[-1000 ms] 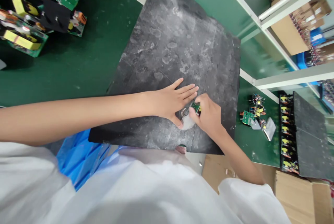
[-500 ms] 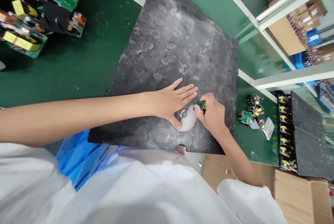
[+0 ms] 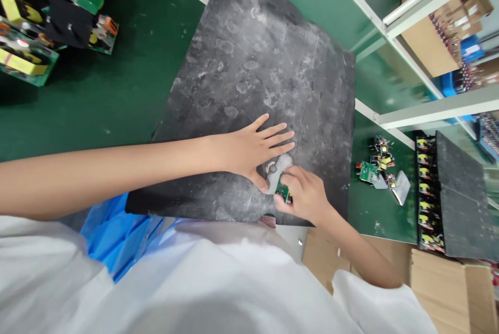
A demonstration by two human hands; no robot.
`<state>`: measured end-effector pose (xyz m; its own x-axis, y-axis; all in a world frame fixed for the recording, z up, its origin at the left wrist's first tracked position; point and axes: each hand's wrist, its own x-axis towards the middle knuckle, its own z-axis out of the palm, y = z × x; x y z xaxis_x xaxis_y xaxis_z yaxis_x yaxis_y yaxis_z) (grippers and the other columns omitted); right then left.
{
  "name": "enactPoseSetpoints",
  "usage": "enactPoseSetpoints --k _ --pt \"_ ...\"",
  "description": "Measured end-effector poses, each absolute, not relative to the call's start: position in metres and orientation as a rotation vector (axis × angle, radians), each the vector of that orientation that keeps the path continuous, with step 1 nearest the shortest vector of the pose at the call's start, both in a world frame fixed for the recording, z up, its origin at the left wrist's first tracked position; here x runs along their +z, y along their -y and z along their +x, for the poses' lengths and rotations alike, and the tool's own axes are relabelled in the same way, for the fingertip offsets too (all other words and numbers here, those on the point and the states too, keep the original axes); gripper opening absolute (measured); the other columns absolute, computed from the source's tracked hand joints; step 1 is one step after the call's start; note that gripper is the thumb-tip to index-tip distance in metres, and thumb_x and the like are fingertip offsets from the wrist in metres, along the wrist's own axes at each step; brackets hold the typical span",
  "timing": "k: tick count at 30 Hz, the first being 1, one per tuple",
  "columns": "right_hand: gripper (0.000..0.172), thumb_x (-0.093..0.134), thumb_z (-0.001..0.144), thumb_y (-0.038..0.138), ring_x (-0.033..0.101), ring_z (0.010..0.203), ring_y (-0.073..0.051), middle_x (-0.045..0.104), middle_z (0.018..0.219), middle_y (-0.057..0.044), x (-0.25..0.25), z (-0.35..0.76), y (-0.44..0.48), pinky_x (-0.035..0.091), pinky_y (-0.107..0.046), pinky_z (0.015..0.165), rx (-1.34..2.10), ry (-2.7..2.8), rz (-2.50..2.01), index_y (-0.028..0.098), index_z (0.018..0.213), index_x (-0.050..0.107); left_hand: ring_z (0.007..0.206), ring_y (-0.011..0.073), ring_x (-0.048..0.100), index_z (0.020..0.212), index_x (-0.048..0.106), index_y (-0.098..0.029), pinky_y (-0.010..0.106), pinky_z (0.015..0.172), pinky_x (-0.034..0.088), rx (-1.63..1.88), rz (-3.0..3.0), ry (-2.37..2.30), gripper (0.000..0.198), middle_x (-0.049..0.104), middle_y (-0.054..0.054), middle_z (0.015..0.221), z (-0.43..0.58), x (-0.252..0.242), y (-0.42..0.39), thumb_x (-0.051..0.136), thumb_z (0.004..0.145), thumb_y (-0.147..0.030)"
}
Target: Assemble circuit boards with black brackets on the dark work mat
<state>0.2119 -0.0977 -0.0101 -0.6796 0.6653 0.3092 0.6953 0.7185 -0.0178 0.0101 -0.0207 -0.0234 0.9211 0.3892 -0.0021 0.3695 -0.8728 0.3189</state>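
Black mat (image 3: 249, 79), right grip (image 3: 306, 194) pinching green board (image 3: 282, 189), long axis roughly near-to-far, left hand (image 3: 251, 152) splayed

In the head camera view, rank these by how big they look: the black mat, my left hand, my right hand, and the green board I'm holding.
1. Black mat
2. Left hand, fingers spread
3. Right hand, curled
4. Green board, partly hidden by the fingers

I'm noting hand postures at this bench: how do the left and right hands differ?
The left hand is spread, palm down; the right hand is curled. The right hand grips a small green circuit board; the left hand holds nothing visible. Both are bare and over the black mat.
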Motion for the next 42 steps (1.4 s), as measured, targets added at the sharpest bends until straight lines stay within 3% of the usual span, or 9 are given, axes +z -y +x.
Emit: enactPoseSetpoints --k 4,8,12,16,21,25,29,38,42 --pt "0.017 0.038 0.09 0.033 0.051 0.062 -0.016 0.055 0.074 -0.005 -0.009 0.213 0.095 0.035 -0.026 0.051 -0.185 2.554 -1.159 0.018 0.085 0.046 0.143 0.0324 0.007 0.147 0.025 -0.017 0.056 0.114 0.0 0.141 2.734 -0.566 0.101 0.015 0.01 0.153 0.01 -0.024 0.021 0.061 0.07 -0.071" --pt "0.014 0.04 0.085 0.031 0.049 0.061 -0.017 0.053 0.072 -0.003 -0.011 0.213 0.091 0.031 -0.027 0.05 -0.162 2.663 -0.981 0.019 0.081 0.046 0.143 0.0298 0.003 0.148 0.022 -0.015 0.055 0.114 -0.002 0.099 2.762 -0.564 0.102 0.01 0.009 0.153 0.01 -0.024 0.021 0.058 0.072 -0.072" --pt "0.01 0.042 0.085 0.028 0.05 0.063 -0.016 0.053 0.074 -0.003 -0.013 0.214 0.09 0.035 -0.026 0.053 -0.12 2.499 -1.227 0.018 0.085 0.047 0.143 0.0305 0.004 0.147 0.023 -0.012 0.056 0.114 -0.001 0.082 2.768 -0.568 0.105 0.012 0.01 0.153 0.01 -0.024 0.021 0.058 0.07 -0.074" --pt "0.013 0.042 0.083 0.031 0.049 0.061 -0.016 0.053 0.073 -0.004 -0.011 0.211 0.098 0.032 -0.027 0.051 -0.153 2.637 -0.998 0.019 0.081 0.047 0.143 0.0296 0.002 0.148 0.02 -0.013 0.055 0.114 -0.001 0.071 2.778 -0.562 0.104 0.008 0.009 0.153 0.01 -0.023 0.021 0.057 0.072 -0.073" --pt "0.01 0.042 0.085 0.028 0.051 0.062 -0.016 0.054 0.074 -0.004 -0.014 0.218 0.1 0.037 -0.027 0.052 -0.172 2.482 -1.272 0.019 0.084 0.046 0.143 0.0302 0.001 0.149 0.02 -0.016 0.054 0.114 -0.004 0.045 2.749 -0.577 0.099 0.008 0.008 0.154 0.011 -0.022 0.021 0.057 0.074 -0.069" --pt "0.011 0.044 0.083 0.029 0.052 0.063 -0.017 0.056 0.077 -0.005 -0.017 0.221 0.104 0.035 -0.027 0.05 -0.173 2.587 -1.055 0.019 0.085 0.047 0.143 0.0296 0.0 0.149 0.019 -0.016 0.052 0.114 -0.006 0.058 2.74 -0.563 0.098 0.007 0.007 0.154 0.011 -0.023 0.02 0.056 0.075 -0.068" --pt "0.013 0.042 0.087 0.031 0.052 0.061 -0.016 0.055 0.076 -0.004 -0.013 0.221 0.104 0.037 -0.026 0.051 -0.194 2.462 -1.295 0.018 0.086 0.045 0.143 0.0314 0.002 0.149 0.02 -0.017 0.053 0.114 -0.007 0.055 2.726 -0.576 0.098 0.008 0.008 0.154 0.011 -0.023 0.02 0.057 0.074 -0.067" --pt "0.014 0.041 0.088 0.03 0.051 0.062 -0.015 0.053 0.073 -0.003 -0.011 0.222 0.103 0.035 -0.026 0.052 -0.236 2.503 -1.281 0.018 0.084 0.045 0.143 0.0294 -0.003 0.149 0.016 -0.014 0.054 0.113 -0.006 -0.031 2.774 -0.577 0.101 0.002 0.007 0.154 0.012 -0.02 0.02 0.055 0.075 -0.07" --pt "0.016 0.039 0.086 0.032 0.049 0.059 -0.015 0.052 0.07 -0.002 -0.01 0.22 0.107 0.031 -0.026 0.05 -0.247 2.632 -1.073 0.019 0.08 0.045 0.143 0.028 -0.004 0.149 0.016 -0.013 0.054 0.114 -0.005 -0.05 2.785 -0.563 0.101 0.001 0.007 0.154 0.012 -0.02 0.02 0.053 0.076 -0.071"
